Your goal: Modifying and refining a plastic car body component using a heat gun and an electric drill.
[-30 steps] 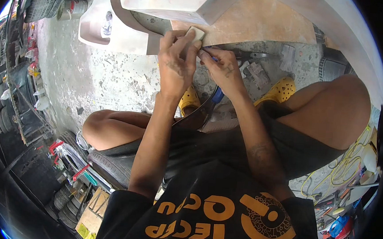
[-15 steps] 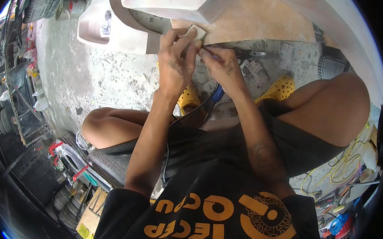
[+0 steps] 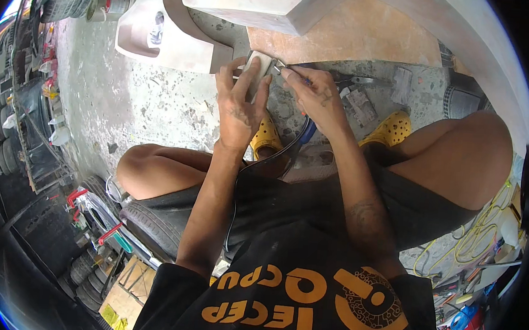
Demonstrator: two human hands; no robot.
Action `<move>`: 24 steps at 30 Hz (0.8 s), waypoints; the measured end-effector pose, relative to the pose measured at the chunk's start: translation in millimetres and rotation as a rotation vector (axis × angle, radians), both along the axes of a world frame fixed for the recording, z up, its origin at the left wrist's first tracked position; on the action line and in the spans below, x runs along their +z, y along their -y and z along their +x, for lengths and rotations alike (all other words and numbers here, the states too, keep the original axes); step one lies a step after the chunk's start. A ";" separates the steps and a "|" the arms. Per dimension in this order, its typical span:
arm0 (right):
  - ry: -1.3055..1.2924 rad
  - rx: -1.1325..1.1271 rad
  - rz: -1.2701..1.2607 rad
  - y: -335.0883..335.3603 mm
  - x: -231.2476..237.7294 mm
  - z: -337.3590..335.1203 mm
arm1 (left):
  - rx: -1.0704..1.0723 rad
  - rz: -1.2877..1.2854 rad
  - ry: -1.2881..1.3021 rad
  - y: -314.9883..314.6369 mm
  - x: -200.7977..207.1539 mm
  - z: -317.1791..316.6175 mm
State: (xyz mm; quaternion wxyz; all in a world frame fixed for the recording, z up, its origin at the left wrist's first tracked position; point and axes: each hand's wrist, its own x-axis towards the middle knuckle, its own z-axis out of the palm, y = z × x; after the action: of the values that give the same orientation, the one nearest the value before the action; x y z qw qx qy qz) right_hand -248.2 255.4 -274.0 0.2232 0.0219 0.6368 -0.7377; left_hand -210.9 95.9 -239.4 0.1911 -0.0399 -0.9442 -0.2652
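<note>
My left hand (image 3: 239, 108) grips a small pale rectangular block (image 3: 262, 59), its fingers on the top and side. Close to the block's right side, my right hand (image 3: 319, 98) pinches a slim tool with a metal tip (image 3: 277, 66); most of its body is hidden by the fingers. Whether the tip touches the block is unclear. A dark cable (image 3: 277, 153) loops below my right hand, beside a blue grip-like part (image 3: 308, 132). Just beyond both hands lies the edge of a tan sheet (image 3: 347, 36), joined to a large whitish moulded panel (image 3: 251, 4).
A whitish curved piece (image 3: 205, 53) stands left of the panel, with a bottle (image 3: 157, 30) in its recess. Yellow clogs (image 3: 391, 128) are on my feet. Tyres (image 3: 156, 225) and a clamp (image 3: 109, 234) sit at the left; a yellow hose (image 3: 481, 223) coils at the right.
Both hands have come slightly nearer, off the tan sheet's edge. The block is turned and shows more of its face, and the tool's metal tip now shows beside it.
</note>
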 end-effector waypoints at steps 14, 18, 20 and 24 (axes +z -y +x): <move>-0.031 0.020 0.146 2.9 8.6 2.7 | -0.176 0.018 0.075 -7.2 14.4 -19.6; -0.103 -0.031 0.142 7.7 0.0 4.5 | -0.201 0.054 0.114 -5.3 10.5 -18.7; -0.094 -0.029 0.134 6.6 3.3 0.7 | -0.226 0.001 0.043 -5.6 9.5 -28.2; -0.081 -0.049 0.153 7.1 3.0 4.1 | -0.195 0.055 0.155 0.9 16.1 -9.3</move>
State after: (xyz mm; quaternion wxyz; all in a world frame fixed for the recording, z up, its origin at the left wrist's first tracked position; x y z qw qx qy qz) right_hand -244.1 248.3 -271.1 0.1768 0.0248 0.6990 -0.6924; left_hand -220.2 95.0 -223.4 0.0920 -0.1057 -0.9402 -0.3106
